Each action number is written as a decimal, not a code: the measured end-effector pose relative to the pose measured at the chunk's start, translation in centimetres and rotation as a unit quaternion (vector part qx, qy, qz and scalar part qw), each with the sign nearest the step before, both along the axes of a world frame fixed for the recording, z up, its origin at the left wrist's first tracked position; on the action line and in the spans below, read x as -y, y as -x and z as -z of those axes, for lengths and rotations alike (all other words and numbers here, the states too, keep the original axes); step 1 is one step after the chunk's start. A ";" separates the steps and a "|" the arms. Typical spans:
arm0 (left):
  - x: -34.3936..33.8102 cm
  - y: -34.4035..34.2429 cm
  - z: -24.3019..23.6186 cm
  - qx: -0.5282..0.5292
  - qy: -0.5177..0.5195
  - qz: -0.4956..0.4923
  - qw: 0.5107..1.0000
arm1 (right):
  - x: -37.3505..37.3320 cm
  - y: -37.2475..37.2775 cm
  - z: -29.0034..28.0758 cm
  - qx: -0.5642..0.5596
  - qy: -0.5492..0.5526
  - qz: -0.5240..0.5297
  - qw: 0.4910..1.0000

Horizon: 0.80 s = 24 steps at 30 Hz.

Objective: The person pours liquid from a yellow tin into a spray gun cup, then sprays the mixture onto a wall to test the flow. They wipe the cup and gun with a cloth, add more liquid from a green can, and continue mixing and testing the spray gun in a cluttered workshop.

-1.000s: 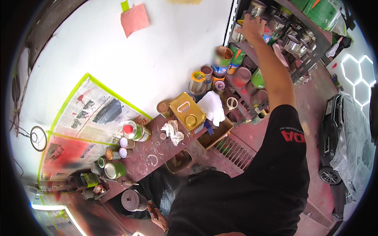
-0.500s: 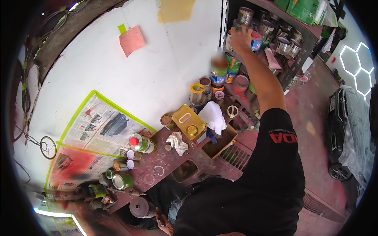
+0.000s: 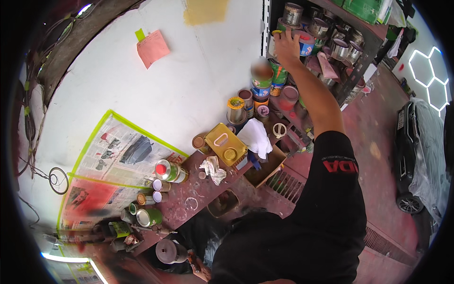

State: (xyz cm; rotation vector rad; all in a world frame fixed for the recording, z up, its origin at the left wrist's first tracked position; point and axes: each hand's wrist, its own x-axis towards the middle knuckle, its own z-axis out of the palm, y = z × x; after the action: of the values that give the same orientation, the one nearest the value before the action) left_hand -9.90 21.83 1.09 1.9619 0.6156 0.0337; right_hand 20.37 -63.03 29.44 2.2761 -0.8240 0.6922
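My right hand (image 3: 286,46) reaches up to the shelves at the upper right, fingers bent over the top of a yellow-rimmed can (image 3: 276,33), apparently gripping it. Beside it are a blue-labelled can (image 3: 305,43) and several silver cans (image 3: 293,14). Low in the picture, my left hand (image 3: 201,270) holds a spray gun (image 3: 193,258) with a round grey cup (image 3: 171,251) on top. Much of that hand is hidden behind my dark shirt.
A paint-stained bench (image 3: 184,193) carries cans, a yellow square tin (image 3: 222,137), a white cloth (image 3: 253,135) and crumpled paper (image 3: 213,168). A cardboard box (image 3: 267,177) and floor grate (image 3: 283,187) lie below. A plastic-covered black car (image 3: 406,156) stands at right.
My right hand has shifted slightly left and down relative to the shelf, over the yellow-rimmed can. The view has shifted somewhat. My left hand still holds the spray gun.
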 end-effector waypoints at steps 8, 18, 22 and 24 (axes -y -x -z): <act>2.5 -2.9 -2.2 0.051 0.064 0.077 0.994 | -4.4 2.1 0.5 0.094 0.038 -0.039 0.994; 2.9 -3.7 -2.4 0.116 0.007 0.046 0.992 | -20.9 25.9 16.8 0.157 -0.198 -0.121 0.960; 2.4 -0.6 -2.6 0.160 0.008 0.017 0.987 | -26.0 40.4 30.1 0.010 -0.419 0.057 0.906; 2.2 -0.1 -3.2 0.093 -0.008 0.051 0.994 | -30.3 49.5 35.8 -0.086 -0.505 0.191 0.837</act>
State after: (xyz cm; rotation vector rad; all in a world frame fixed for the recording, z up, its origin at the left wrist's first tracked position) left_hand -9.76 19.67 4.32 1.9761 0.3943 0.1568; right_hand -29.17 -32.76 -6.34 2.8175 -1.7853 -0.2396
